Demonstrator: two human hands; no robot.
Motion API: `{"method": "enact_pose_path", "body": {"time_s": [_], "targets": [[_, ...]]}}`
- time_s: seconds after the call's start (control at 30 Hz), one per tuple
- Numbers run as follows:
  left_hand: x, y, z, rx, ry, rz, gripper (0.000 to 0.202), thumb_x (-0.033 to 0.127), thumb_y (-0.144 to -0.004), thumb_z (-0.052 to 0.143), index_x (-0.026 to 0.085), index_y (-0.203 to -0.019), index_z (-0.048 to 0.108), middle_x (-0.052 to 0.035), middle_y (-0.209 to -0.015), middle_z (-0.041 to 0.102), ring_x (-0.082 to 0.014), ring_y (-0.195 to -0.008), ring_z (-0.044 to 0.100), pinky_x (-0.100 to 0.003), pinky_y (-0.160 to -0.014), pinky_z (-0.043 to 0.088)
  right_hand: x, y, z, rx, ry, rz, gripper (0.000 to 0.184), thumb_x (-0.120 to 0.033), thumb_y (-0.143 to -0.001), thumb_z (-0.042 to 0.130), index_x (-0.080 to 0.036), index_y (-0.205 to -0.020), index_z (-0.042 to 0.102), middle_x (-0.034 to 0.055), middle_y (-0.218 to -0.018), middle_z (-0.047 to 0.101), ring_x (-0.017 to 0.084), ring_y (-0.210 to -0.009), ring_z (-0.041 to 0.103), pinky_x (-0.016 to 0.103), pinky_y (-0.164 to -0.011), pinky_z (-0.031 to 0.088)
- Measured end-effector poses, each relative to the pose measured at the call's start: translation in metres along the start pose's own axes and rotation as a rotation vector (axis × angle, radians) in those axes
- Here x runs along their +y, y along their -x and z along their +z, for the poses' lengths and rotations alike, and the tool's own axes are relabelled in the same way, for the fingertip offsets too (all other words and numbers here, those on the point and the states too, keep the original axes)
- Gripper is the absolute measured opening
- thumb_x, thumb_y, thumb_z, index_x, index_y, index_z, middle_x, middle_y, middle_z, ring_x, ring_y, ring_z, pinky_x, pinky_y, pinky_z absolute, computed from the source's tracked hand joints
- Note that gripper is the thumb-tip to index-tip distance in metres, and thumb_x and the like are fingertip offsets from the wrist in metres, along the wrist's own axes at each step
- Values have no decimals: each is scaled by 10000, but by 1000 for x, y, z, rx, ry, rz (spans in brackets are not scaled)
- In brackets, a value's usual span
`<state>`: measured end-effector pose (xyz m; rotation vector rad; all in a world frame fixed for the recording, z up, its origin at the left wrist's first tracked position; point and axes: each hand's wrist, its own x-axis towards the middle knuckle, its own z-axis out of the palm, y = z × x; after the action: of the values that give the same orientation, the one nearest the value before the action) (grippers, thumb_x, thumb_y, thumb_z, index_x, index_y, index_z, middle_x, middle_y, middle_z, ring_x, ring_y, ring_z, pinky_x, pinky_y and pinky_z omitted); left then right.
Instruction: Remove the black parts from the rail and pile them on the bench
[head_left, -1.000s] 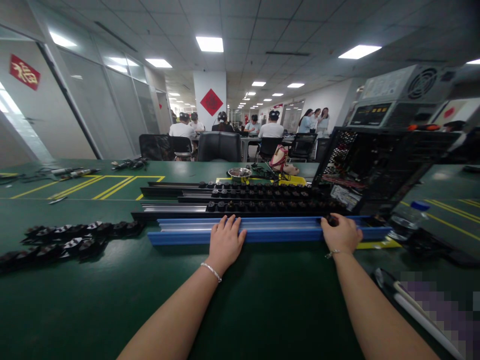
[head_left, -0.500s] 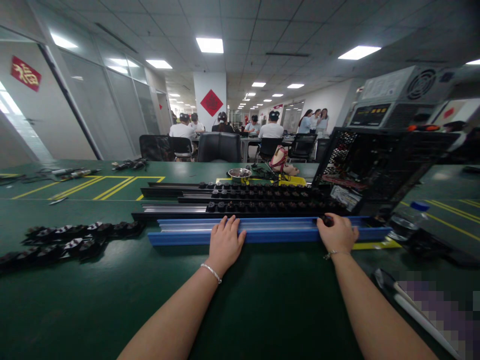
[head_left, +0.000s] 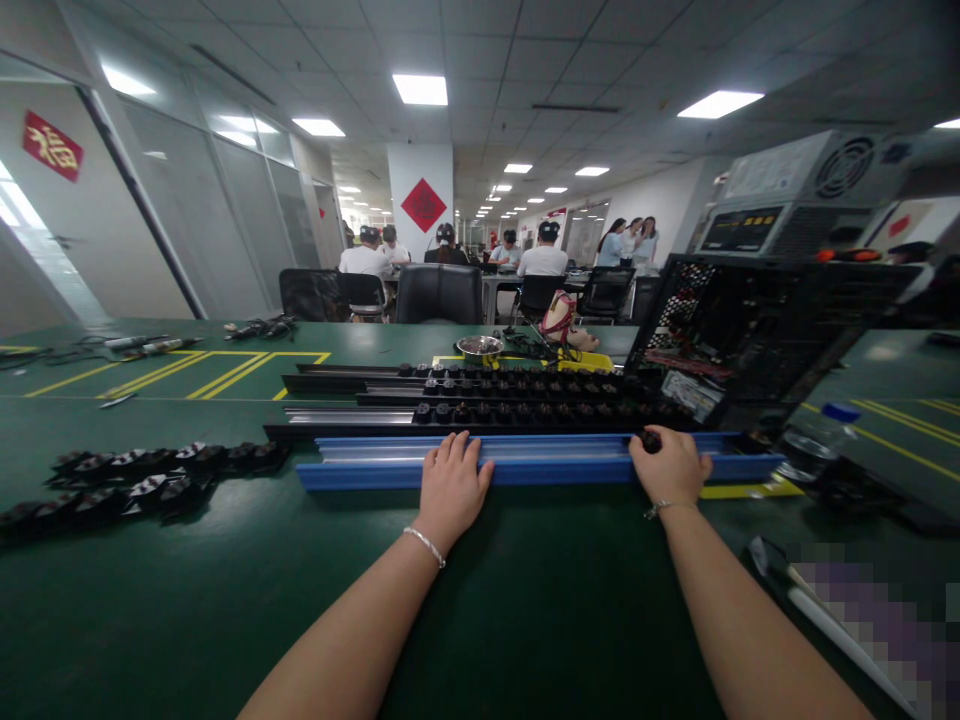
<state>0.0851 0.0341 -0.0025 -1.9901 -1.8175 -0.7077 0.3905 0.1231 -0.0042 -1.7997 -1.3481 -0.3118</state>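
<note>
A long blue channel rail point(head_left: 555, 471) lies crosswise on the green table in front of me. My left hand point(head_left: 454, 480) rests over its left half, fingers stretched out across the channel and touching it. Toward the rail's right part, my right hand point(head_left: 670, 465) pinches a small black round piece point(head_left: 650, 440), which looks like a socket insert; the fingers hide part of it. More dark pieces point(head_left: 750, 446) sit in the rail's right end. Just behind are black rails point(head_left: 330, 432), with rows of similar black inserts point(head_left: 525, 412) in them.
Strips of black inserts point(head_left: 150, 465) lie at left. On the right stand an open computer case point(head_left: 772, 320) with power supplies point(head_left: 795, 190) on top and a blue-capped bottle point(head_left: 814, 445). A metal bowl point(head_left: 480, 346) is behind the rails. Several people sit beyond.
My right hand has shifted very slightly left along the blue rail with the black piece. The left hand stays nearly in place.
</note>
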Motion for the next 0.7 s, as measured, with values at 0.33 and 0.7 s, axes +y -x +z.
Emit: {"method": "enact_pose_path", "body": {"time_s": [0.33,0.7], "targets": [[0,1,-3,-2,-31,-3,467,461,-897,302,210,-1220,528,-108,-1244,534,-247,-1138,461,-420,-935,361,-2,1,0,-11,-4,-43,309,-422,-735,474,-219,-915,623,78,-979,581,255,-951,512,549,-965,240],[2,1,-3,8,-31,5,458,455,-887,335,222,-1233,524,-103,-1239,542,-256,-1136,465,-429,-907,371,-5,2,3,-50,-14,-160,328,-437,-739,453,-210,-905,621,80,-972,619,247,-948,528,496,-943,280]]}}
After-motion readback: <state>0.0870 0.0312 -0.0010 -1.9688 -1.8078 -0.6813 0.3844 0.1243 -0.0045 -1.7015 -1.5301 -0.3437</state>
